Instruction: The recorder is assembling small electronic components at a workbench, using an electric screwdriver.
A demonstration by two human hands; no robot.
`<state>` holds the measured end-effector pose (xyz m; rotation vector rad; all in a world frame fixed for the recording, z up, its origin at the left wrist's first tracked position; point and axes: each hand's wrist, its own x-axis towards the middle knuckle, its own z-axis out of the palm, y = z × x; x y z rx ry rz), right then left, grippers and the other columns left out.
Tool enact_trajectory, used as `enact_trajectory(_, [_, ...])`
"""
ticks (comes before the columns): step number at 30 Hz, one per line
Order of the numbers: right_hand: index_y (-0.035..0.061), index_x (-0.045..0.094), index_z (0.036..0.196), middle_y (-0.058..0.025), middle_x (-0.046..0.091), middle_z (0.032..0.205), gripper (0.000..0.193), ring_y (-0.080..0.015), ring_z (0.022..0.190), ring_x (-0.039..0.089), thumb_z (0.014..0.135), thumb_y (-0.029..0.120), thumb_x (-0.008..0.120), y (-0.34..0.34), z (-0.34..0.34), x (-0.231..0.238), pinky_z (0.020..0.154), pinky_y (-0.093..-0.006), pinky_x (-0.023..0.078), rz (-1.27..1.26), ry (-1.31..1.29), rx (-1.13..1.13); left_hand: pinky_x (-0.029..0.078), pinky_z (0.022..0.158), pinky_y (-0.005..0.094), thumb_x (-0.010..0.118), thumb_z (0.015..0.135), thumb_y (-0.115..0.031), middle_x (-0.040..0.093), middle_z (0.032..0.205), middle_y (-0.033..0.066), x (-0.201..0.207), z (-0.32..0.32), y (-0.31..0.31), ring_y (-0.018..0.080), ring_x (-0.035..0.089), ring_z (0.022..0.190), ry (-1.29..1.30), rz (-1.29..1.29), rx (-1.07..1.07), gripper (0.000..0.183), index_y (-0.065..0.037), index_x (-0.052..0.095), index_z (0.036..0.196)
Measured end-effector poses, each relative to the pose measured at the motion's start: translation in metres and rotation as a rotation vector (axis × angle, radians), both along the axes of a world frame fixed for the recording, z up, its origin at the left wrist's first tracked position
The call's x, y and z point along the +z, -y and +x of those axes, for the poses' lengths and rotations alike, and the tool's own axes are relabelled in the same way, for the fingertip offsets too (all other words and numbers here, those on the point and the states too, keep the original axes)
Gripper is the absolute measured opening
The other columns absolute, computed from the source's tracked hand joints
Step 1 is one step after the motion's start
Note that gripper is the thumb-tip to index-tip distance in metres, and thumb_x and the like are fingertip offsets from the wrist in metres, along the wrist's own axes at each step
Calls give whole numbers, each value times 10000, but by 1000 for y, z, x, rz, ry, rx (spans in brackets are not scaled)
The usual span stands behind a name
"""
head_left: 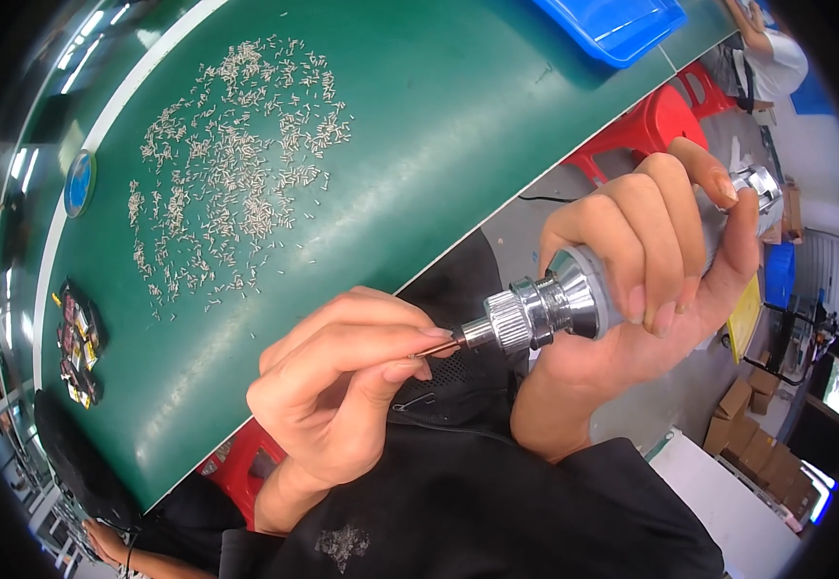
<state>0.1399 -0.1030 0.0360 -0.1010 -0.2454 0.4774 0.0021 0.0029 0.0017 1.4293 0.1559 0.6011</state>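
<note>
My right hand (637,251) is wrapped round a power screwdriver (540,307) with a chrome head and knurled collar, held sideways above my lap, its nose toward the left. From that nose juts a thin dark bit (453,343). Thumb and fingertips of my left hand (337,381) pinch the end of the bit; whether a small piece sits there too is hidden by the fingers. Many tiny silvery screw-like pieces (241,164) lie scattered over the green table (419,125), beyond my left hand.
At the table's far edge lies a blue tray (617,34). A small round blue dish (79,183) and a pile of small dark packets (77,338) are on the left. Red stools (646,125) stand beyond the table edge. Another person (775,66) sits far right; someone's arm (106,540) shows lower left.
</note>
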Motion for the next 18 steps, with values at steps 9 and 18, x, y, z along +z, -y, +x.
enact_trajectory(9, [26, 502, 977, -4, 432, 596, 231, -125, 450, 451, 968, 256, 526, 2, 1, -1, 477, -283, 402, 12, -14, 8, 522, 528, 301, 653, 948, -140, 625, 853, 192, -2, 2, 0, 232, 615, 698, 30, 26, -10, 205, 65, 635, 942])
enact_trajectory(18, [36, 500, 988, -7, 423, 601, 252, -126, 488, 421, 991, 288, 492, 7, 3, -3, 516, -288, 393, -9, 123, 51, 527, 590, 307, 697, 738, 123, 683, 804, 196, 6, 2, -2, 258, 664, 678, -18, 234, 88, 147, 92, 681, 882])
